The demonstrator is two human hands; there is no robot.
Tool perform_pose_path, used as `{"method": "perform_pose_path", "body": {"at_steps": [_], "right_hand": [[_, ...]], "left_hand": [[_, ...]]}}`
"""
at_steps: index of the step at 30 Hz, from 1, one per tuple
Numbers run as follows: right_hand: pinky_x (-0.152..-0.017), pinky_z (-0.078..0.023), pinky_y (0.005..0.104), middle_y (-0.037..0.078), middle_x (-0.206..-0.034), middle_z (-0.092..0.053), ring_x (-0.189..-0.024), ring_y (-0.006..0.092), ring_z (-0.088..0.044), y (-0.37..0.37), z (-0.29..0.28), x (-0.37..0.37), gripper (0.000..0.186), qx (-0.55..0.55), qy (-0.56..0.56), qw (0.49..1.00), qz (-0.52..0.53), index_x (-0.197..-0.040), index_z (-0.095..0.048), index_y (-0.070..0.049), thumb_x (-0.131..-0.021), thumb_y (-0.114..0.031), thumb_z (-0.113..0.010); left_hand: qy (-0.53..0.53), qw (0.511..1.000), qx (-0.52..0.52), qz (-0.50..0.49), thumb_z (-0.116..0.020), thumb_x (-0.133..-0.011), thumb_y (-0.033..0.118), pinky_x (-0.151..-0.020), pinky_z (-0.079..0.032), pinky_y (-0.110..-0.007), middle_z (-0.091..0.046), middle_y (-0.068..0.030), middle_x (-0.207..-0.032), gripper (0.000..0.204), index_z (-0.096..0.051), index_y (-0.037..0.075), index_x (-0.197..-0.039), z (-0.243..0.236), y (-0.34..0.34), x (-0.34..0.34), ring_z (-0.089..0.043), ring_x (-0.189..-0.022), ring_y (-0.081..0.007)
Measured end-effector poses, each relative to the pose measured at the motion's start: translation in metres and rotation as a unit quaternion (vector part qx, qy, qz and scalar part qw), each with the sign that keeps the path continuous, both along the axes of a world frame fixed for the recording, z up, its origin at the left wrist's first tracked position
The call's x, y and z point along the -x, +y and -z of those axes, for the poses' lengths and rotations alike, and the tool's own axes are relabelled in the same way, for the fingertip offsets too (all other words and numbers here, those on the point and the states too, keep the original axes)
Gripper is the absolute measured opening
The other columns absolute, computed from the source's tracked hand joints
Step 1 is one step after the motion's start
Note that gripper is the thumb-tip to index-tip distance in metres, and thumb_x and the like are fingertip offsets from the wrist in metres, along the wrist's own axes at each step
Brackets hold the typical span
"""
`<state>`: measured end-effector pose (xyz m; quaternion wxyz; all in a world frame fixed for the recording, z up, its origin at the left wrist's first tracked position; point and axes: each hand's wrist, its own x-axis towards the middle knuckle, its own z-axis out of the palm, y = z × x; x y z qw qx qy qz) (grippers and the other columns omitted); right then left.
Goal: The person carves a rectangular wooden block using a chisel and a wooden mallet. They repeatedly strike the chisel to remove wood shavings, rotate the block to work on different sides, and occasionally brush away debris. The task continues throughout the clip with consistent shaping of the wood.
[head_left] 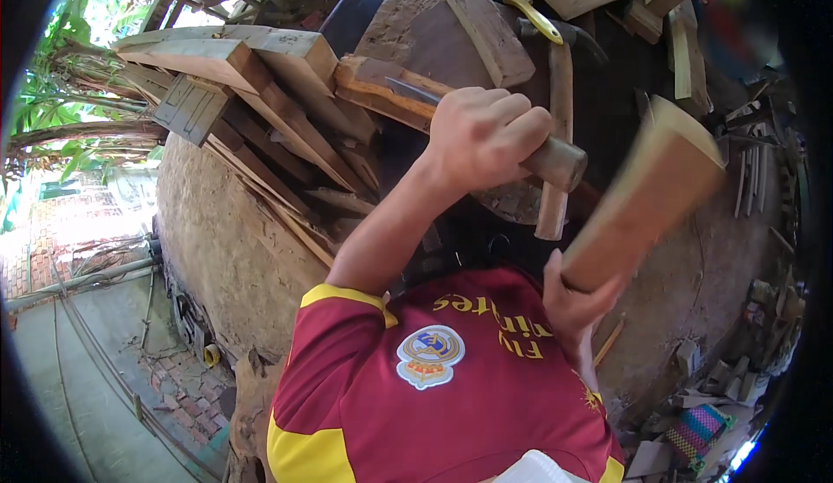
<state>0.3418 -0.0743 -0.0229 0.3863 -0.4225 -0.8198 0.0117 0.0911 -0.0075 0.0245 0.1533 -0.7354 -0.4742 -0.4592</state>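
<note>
My left hand (488, 140) is closed in a fist around the round wooden handle (560, 164) of a chisel. Its metal blade (411, 91) points to the left and lies along an orange-brown piece of wood (373, 82); whether the edge touches it I cannot tell. On the right, my right hand (586, 296) grips the lower end of a thick wooden mallet (646, 192), which is tilted up and blurred by motion. The mallet is apart from the chisel handle. Behind the chisel handle lies a claw hammer (560, 105) with a wooden shaft.
Long wooden beams (295, 105) are stacked at the left. A brush with a yellow handle (540, 19) lies near the hammer head, beside a wooden block (486, 27). Scrap wood and a colourful woven item (699, 433) lie at the lower right. A tree trunk (254, 405) stands lower left.
</note>
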Motion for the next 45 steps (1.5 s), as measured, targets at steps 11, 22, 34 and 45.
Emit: {"method": "perform_pose_path", "body": {"at_steps": [11, 22, 34, 45], "right_hand": [[-0.110, -0.038, 0.0470, 0.031, -0.143, -0.044, -0.134, 0.0416, -0.046, 0.021, -0.014, -0.017, 0.089, 0.129, 0.086, 0.988, -0.015, -0.148, -0.030, 0.009, -0.073, -0.006, -0.077], [-0.103, -0.043, 0.0450, 0.024, -0.141, -0.039, -0.125, 0.0323, -0.047, 0.009, 0.017, -0.035, 0.102, 0.173, 0.298, 0.931, 0.117, -0.151, -0.019, 0.009, -0.075, -0.013, -0.083], [-0.089, -0.048, 0.0390, 0.015, -0.121, -0.051, -0.104, 0.0243, -0.056, 0.037, -0.018, -0.044, 0.081, 0.248, 0.506, 0.825, -0.036, -0.140, -0.034, 0.003, -0.071, -0.006, -0.074], [-0.093, -0.049, 0.0417, 0.019, -0.125, -0.051, -0.111, 0.0287, -0.056, 0.028, -0.028, -0.055, 0.092, 0.160, 0.358, 0.919, 0.041, -0.147, -0.028, 0.004, -0.069, -0.007, -0.077]], "left_hand": [[0.028, 0.999, 0.031, 0.001, -0.076, -0.056, 0.024, -0.050, -0.046, -0.035, -0.059, -0.0051, -0.067, 0.033, -0.062, 0.008, -0.082, -0.001, -0.005, 0.006, -0.061, -0.056, -0.0242], [0.003, 0.999, 0.052, 0.006, -0.074, -0.052, 0.020, -0.054, -0.046, -0.036, -0.058, -0.0014, -0.070, 0.034, -0.061, 0.012, -0.083, -0.006, -0.007, 0.004, -0.062, -0.064, -0.0220], [-0.037, 0.967, 0.248, 0.035, -0.070, -0.056, 0.005, -0.061, -0.051, -0.039, -0.065, -0.0105, -0.072, 0.025, -0.065, 0.008, -0.080, -0.028, -0.006, 0.015, -0.065, -0.069, -0.0329], [-0.047, 0.972, 0.229, 0.024, -0.074, -0.057, 0.018, -0.057, -0.051, -0.042, -0.063, -0.0094, -0.066, 0.022, -0.060, 0.010, -0.072, -0.023, -0.007, 0.016, -0.065, -0.065, -0.0331]]}}
